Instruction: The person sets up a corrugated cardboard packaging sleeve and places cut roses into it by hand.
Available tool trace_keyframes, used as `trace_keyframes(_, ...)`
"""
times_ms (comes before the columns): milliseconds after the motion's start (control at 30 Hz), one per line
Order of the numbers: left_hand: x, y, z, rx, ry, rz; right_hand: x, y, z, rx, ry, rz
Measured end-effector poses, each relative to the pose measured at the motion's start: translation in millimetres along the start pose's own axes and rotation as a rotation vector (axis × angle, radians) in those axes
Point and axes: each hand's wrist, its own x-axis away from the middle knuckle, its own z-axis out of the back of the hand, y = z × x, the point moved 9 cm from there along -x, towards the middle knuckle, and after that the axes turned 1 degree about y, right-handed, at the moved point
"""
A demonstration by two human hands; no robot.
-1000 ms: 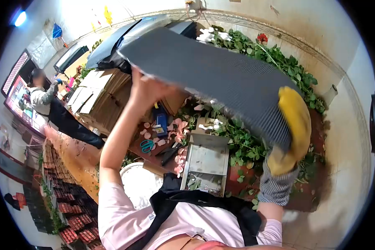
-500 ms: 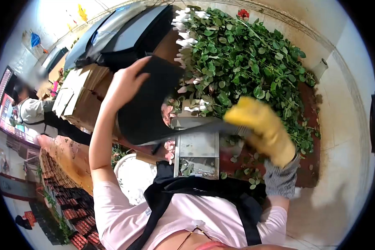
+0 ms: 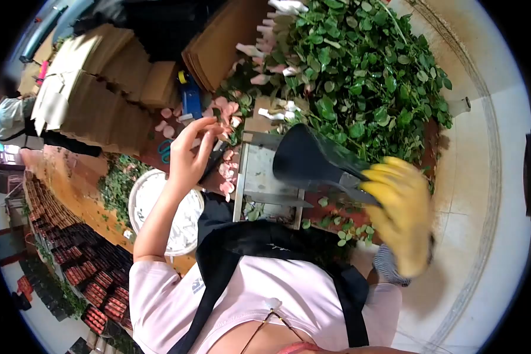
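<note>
A dark sheet (image 3: 304,156), bent into a curve, hangs over the right part of the metal tray (image 3: 240,197). My right hand (image 3: 398,215), in a yellow glove, grips its right end, with the fingers wrapped round it. My bare left hand (image 3: 193,154) is raised left of the tray, near pink petals (image 3: 227,171), with its fingers apart and nothing in them. White-wrapped flower heads (image 3: 277,112) lie just behind the tray. A large heap of leafy green stems (image 3: 360,76) spreads behind the sheet.
Stacked cardboard (image 3: 100,112) stands at the left, beside a blue tool (image 3: 190,97) and teal scissors (image 3: 164,151). A white round bucket (image 3: 165,212) is below my left forearm. Another person's sleeve (image 3: 9,120) shows at the far left. Dark crates (image 3: 76,253) line the lower left.
My left hand has let go of the dark sheet. The sheet has swung down and curled, staying in my gloved right hand. The view has tilted downward.
</note>
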Motion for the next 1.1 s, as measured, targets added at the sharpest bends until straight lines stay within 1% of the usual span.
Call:
trace_keyframes(33,17,-46,-9,-0.065,0.026,0.109,-3,5,-34,-0.053,-0.005,-0.014)
trace_keyframes(67,29,-67,-21,-0.086,-0.011,0.153,-1,11,-70,-0.127,-0.007,-0.023)
trace_keyframes(100,45,-95,-36,-0.064,-0.036,0.253,1,15,-103,-0.198,-0.004,-0.031)
trace_keyframes(167,58,-105,-69,-0.259,-0.11,0.098,-5,10,-151,-0.392,-0.066,-0.049)
trace_keyframes(233,61,-102,-109,-0.272,-0.317,-0.037,-20,-11,-172,-0.373,-0.126,-0.002)
trace_keyframes(267,67,-103,-132,-0.294,-0.453,-0.253,-27,-21,-183,-0.388,-0.171,0.033)
trace_keyframes(300,63,-94,-145,0.015,-0.446,-0.284,-32,-28,-193,-0.409,-0.207,0.078)
trace_keyframes(367,75,-95,-166,0.253,-0.47,-0.408,-41,-28,-201,-0.442,-0.19,0.115)
trace_keyframes(400,80,-99,-177,0.286,-0.492,-0.418,-46,-26,-200,-0.429,-0.221,0.121)
trace_keyframes(433,85,-103,-187,0.249,-0.518,-0.409,-52,-24,-199,-0.414,-0.25,0.131)
trace_keyframes(467,89,-109,-198,0.201,-0.547,-0.391,-54,-22,-199,-0.475,-0.25,0.113)
trace_keyframes(500,95,-117,-210,0.072,-0.607,-0.334,-58,-19,-196,-0.472,-0.249,0.11)
trace_keyframes(567,111,-134,-227,-0.241,-0.761,-0.209,-61,-17,-204,-0.364,-0.512,0.193)
trace_keyframes(600,118,-137,-233,-0.39,-0.821,-0.216,-76,-14,-178,-0.397,-0.302,0.259)
trace_keyframes(633,123,-136,-237,-0.526,-0.821,-0.312,-87,-2,-178,-0.295,-0.334,0.235)
trace_keyframes(667,124,-125,-234,-0.701,-0.534,-0.731,-101,8,-178,-0.156,-0.293,0.228)
trace_keyframes(700,113,-118,-231,-0.589,-0.602,-0.582,-115,17,-179,-0.015,-0.248,0.222)
trace_keyframes(767,116,-118,-229,-0.604,-0.513,-0.714,-127,31,-213,0.283,-0.165,0.226)
trace_keyframes(800,108,-105,-218,-0.498,-0.645,-0.59,-126,42,-257,0.429,-0.375,0.125)
trace_keyframes(833,113,-116,-224,-0.526,-0.773,-0.479,-108,54,-303,0.028,-0.537,0.05)
trace_keyframes(867,118,-118,-227,-0.667,-0.692,-0.619,-97,59,-330,-0.214,-0.621,-0.051)
trace_keyframes(900,122,-126,-234,-0.807,-0.598,-0.763,-101,53,-325,-0.067,-0.522,0.047)
trace_keyframes(933,116,-117,-232,-0.831,-0.58,-0.8,-100,50,-312,-0.056,-0.425,0.031)
trace_keyframes(967,114,-118,-227,-0.59,-0.717,-0.592,-97,48,-299,-0.049,-0.329,0.009)
trace_keyframes(1000,117,-113,-223,-0.61,-0.781,-0.534,-96,36,-268,-0.239,-0.104,0.125)
trace_keyframes(1033,114,-115,-224,-0.636,-0.829,-0.475,-86,31,-244,-0.37,0.019,0.157)
trace_keyframes(1100,112,-115,-223,-0.547,-0.782,-0.491,-60,17,-202,-0.455,-0.033,0.198)
